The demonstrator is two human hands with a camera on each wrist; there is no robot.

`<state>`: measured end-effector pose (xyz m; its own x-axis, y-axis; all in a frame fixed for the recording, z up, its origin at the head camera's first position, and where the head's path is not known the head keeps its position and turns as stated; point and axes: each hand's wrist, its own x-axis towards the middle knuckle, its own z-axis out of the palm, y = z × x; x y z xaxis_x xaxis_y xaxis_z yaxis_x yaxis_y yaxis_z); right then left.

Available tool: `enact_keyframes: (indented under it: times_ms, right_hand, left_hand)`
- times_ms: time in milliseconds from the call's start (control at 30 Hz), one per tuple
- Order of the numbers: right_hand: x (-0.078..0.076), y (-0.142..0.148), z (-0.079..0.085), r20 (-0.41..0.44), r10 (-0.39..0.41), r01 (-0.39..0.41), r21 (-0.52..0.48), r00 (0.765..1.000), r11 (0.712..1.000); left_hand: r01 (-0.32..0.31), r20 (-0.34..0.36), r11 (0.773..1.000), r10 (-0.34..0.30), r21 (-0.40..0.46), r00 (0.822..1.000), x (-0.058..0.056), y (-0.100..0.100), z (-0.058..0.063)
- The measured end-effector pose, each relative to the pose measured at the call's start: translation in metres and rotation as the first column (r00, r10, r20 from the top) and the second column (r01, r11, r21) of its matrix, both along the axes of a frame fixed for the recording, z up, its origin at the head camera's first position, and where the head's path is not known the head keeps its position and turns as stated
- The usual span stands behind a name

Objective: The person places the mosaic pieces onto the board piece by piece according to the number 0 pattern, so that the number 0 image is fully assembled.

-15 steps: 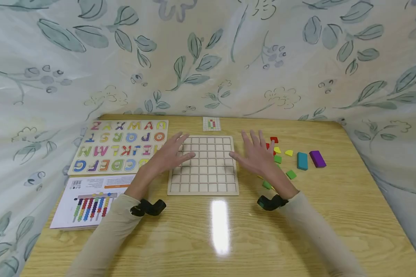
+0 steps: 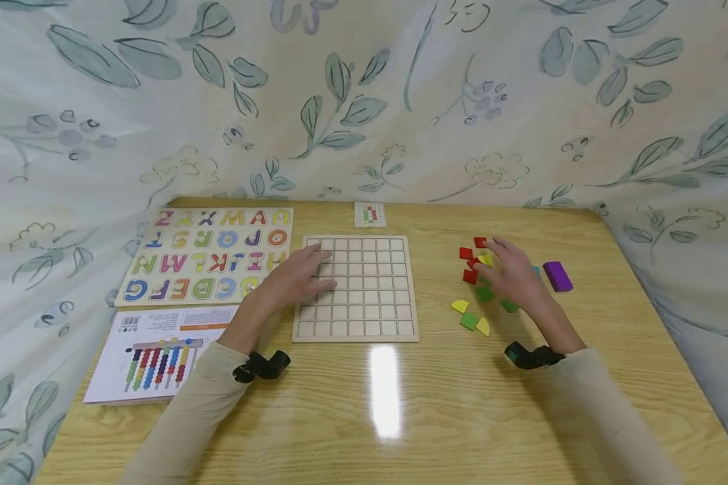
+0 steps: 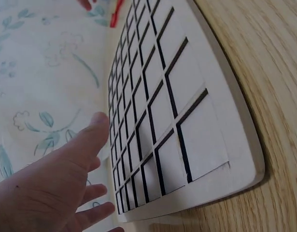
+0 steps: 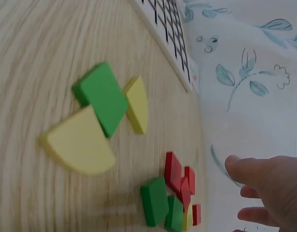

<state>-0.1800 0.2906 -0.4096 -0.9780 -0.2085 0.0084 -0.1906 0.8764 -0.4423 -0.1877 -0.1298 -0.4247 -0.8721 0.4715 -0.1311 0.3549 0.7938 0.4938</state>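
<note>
My left hand (image 2: 292,276) reaches over the left edge of a wooden grid board (image 2: 364,289), fingers loosely extended and holding nothing. In the left wrist view that hand (image 3: 61,179) shows its thumb and fingertips beside the board's edge. My right hand (image 2: 514,275) hovers above a scatter of small wooden pieces, its thumb and fingers spread with nothing visible between them. Nearest to its fingertips are red squares (image 2: 466,253) and a yellow piece (image 2: 485,259). Green squares (image 4: 102,99) and yellow quarter-circle pieces (image 4: 79,142) lie closer to the right wrist.
A small card with a coloured grid pattern (image 2: 370,215) lies behind the board. At the left are an alphabet puzzle board (image 2: 182,304) and a white box with an abacus picture (image 2: 158,357). A purple block (image 2: 558,277) sits right of the right hand, a partly hidden blue block (image 2: 536,271) beside it.
My right hand has moved right, from beside the grid board to over the coloured pieces, uncovering several red, green and yellow ones. The left hand has shifted slightly left and down.
</note>
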Motion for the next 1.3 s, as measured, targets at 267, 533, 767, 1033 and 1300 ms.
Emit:
enact_keyframes:
  times_ms: [267, 533, 767, 1033, 1300]
  right_hand:
    - [-0.008, 0.012, -0.003, 0.033, 0.012, -0.013, 0.033, 0.999, 0.999]
    - [-0.013, 0.015, -0.009, 0.048, 0.042, -0.045, 0.059, 0.998, 0.997]
    - [-0.017, 0.015, -0.011, 0.017, 0.083, -0.084, 0.07, 0.996, 0.994]
    - [-0.021, 0.014, -0.013, 0.052, 0.126, -0.131, 0.104, 0.991, 0.986]
    - [-0.022, 0.019, -0.014, 0.072, 0.168, -0.177, 0.161, 0.983, 0.971]
  left_hand:
    - [0.019, -0.015, 0.997, -0.02, -0.08, 1.0, 0.003, -0.003, 0.002]
    - [0.078, 0.008, 0.991, -0.078, -0.109, 0.997, 0.006, -0.003, 0.003]
    - [0.096, 0.033, 0.991, -0.093, -0.096, 0.995, 0.004, -0.003, -0.001]
    - [0.109, -0.002, 0.987, -0.11, -0.121, 0.994, 0.006, -0.006, -0.004]
    - [0.135, -0.024, 0.978, -0.14, -0.157, 0.99, 0.005, -0.004, -0.001]
